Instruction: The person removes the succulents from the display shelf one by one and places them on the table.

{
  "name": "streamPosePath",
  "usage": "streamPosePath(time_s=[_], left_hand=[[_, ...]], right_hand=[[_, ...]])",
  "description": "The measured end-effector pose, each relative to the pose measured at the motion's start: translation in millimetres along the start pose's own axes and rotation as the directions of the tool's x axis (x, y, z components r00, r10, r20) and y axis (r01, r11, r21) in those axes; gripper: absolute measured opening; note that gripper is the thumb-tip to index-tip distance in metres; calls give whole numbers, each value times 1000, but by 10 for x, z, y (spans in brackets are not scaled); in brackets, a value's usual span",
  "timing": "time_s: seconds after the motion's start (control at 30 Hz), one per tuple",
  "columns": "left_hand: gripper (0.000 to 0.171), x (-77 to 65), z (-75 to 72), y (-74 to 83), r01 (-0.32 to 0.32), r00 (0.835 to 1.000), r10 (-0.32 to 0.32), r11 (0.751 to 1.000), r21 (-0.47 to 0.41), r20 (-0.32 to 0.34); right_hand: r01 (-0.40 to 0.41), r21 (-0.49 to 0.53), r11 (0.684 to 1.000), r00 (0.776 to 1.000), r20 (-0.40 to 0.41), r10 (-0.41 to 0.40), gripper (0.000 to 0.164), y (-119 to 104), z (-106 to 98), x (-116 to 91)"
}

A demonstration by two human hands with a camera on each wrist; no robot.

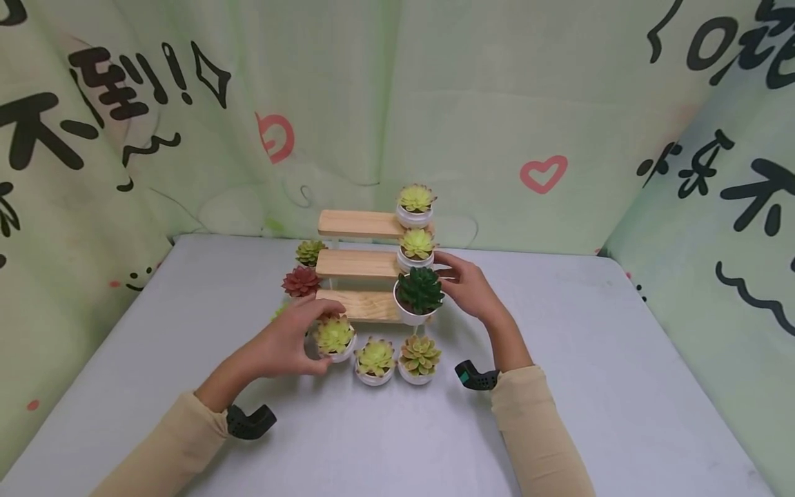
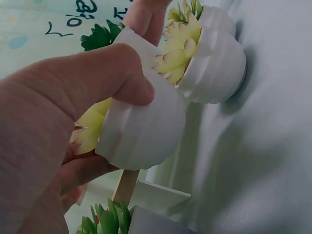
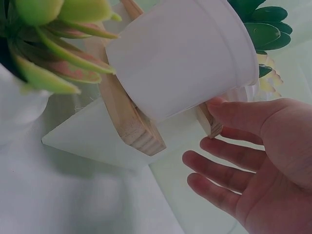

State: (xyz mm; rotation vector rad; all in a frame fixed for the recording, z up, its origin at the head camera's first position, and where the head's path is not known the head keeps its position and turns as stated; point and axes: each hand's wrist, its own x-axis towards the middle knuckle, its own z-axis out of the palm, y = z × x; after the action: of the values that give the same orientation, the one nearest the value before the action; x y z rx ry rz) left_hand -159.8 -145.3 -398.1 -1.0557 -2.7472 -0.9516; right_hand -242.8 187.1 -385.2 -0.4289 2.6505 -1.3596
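Note:
My left hand (image 1: 288,339) grips a white pot (image 2: 146,122) with a yellow-green succulent (image 1: 335,334), thumb on one side and fingers on the other. Just right of it, another yellow-green succulent (image 1: 375,357) and an orange-tinged green one (image 1: 420,355) stand in white pots on the table. My right hand (image 1: 467,284) is at the right end of the middle shelf (image 1: 357,264), fingers loosely extended. Its thumb and forefinger lie close to the board's end; contact is unclear. Nearest it are a potted yellow-green succulent (image 1: 416,245) and a dark green one (image 1: 419,291) on the bottom shelf.
The three-tier wooden stand also carries a yellow-green succulent (image 1: 415,201) on its top board (image 1: 357,223). Left of the stand are a red succulent (image 1: 301,281) and a green one (image 1: 310,252). A printed curtain (image 1: 459,124) hangs behind the white table (image 1: 590,373).

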Motion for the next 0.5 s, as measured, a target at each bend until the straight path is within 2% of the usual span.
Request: streamPosePath(time_s=[0.17,0.5], left_hand=[[67,-15,13,-9,-18,999,17,1000,25,33],[64,-33,104,-26,-17,990,-2,991,131,142]], right_hand=[[11,-5,1000,1000,-3,-11,56,14,-1,-1],[9,1,1000,1000,-2,-9,56,11,6,-4]])
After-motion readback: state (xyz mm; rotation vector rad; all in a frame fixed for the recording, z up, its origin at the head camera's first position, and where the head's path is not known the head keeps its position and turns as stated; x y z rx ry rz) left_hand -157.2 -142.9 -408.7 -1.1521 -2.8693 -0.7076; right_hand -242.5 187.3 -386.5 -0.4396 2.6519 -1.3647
